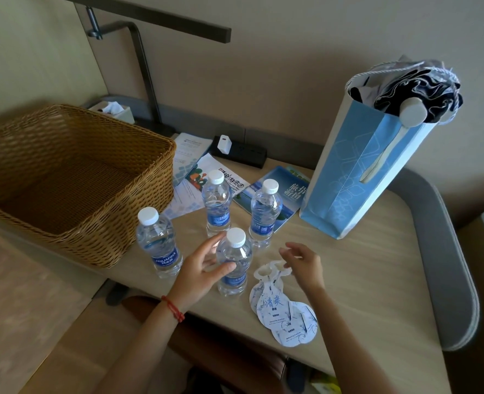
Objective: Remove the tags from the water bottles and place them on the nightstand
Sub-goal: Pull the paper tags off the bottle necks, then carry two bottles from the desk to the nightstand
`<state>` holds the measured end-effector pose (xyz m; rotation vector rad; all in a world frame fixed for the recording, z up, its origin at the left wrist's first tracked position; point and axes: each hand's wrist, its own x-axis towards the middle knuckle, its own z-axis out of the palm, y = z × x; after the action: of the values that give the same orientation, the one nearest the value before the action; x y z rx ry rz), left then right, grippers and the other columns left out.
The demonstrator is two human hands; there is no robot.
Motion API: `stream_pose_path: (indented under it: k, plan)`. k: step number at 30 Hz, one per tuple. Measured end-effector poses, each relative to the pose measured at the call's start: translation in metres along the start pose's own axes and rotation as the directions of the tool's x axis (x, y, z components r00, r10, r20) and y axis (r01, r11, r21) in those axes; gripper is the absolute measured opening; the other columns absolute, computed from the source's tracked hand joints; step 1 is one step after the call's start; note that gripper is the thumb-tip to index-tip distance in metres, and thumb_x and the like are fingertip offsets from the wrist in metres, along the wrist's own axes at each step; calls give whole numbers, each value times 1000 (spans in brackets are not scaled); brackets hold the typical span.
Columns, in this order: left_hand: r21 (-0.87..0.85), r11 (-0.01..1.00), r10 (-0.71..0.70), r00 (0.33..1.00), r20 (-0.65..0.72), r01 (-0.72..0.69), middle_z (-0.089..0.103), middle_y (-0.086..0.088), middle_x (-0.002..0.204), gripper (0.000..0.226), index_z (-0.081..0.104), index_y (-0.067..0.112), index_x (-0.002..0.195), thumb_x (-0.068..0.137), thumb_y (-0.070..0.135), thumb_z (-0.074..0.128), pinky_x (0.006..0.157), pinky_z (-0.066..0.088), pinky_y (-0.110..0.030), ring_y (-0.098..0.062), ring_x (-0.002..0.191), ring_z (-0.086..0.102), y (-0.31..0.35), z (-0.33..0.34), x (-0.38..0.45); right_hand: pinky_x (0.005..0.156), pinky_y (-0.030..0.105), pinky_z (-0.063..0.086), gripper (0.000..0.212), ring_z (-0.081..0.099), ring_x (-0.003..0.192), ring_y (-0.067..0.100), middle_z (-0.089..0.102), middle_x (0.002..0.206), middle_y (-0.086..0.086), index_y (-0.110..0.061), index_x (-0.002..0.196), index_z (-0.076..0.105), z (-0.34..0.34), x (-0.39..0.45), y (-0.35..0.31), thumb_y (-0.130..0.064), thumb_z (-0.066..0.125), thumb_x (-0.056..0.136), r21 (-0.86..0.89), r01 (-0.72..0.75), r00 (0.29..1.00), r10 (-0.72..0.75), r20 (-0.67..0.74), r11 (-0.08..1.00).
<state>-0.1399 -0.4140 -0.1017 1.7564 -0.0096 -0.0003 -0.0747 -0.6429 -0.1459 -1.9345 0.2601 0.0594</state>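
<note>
Dim, soft light; wide-angle edge distortion.

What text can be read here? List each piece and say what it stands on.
"AQUARNA", as best it reads: blue label of the leftmost water bottle.
"清爽": top tag of the pile on the nightstand.
"旅指" over "游南": blue booklet behind the bottles.
Large black characters on the white leaflet: too blurred to read.
Other bottle labels, small print on tags and papers: too small to read.
</note>
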Motion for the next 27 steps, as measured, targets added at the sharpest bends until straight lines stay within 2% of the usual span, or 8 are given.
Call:
stream_pose_path:
  k: [3,6,9,12,17,21,24,27]
  plan:
    - [-1,998,-56,998,16,56,56,-2,129,63,45,54,113,60,42,77,101,44,-42,-20,119,52,-7,2,0,62,18,49,36,66,73,8,68,85,-4,-16,111,62,3,6,-10,-27,72,77,72,55,998,-57,32,996]
    - [-12,996,-84,996,26,84,60,7,122,70,45,51,114,53,48,78,97,46,-33,-12,111,58,-12,6,1,72,20,49,44,64,85,11,66,96,-2,-18,114,60,10,14,-19,-28,76,74,83,89,995,-93,42,993]
    - [-13,995,-103,994,23,103,62,11,115,76,44,43,118,50,47,79,93,47,-28,-8,107,60,-18,10,3,83,27,47,46,61,97,12,63,107,-5,-22,115,58,16,22,-28,-26,76,73,81,134,987,-140,76,988]
    - [-3,993,-121,992,23,121,63,12,112,77,45,39,118,50,39,82,90,48,-26,-6,105,60,-26,12,6,86,27,45,55,56,104,9,61,115,-8,-19,123,55,23,31,-36,-24,77,72,57,180,976,-185,116,982]
    - [43,989,-145,989,21,144,65,18,106,70,48,47,108,46,49,80,85,47,-16,2,99,60,-35,15,9,84,27,43,60,56,105,10,60,115,-6,-15,122,53,32,45,-43,-21,80,68,55,168,977,-174,124,984]
    - [61,990,-125,992,-1,125,64,32,100,65,50,54,103,48,44,83,74,45,-4,8,94,60,-38,18,10,85,30,47,63,58,105,15,62,117,0,-14,121,51,39,52,-42,-19,81,66,59,141,979,-148,138,988]
    - [72,993,-94,996,-13,94,63,32,102,65,50,54,105,49,42,82,78,46,-7,6,95,61,-38,18,11,83,30,50,62,61,101,17,63,113,0,-17,118,49,43,56,-42,-19,82,65,53,119,983,-125,134,991]
    - [40,997,-67,997,-23,68,68,22,101,64,54,45,106,49,37,84,78,49,-12,-1,94,64,-37,17,13,69,17,45,64,59,89,10,60,103,-8,-19,116,49,44,57,-46,-25,83,62,-11,144,984,-142,105,989]
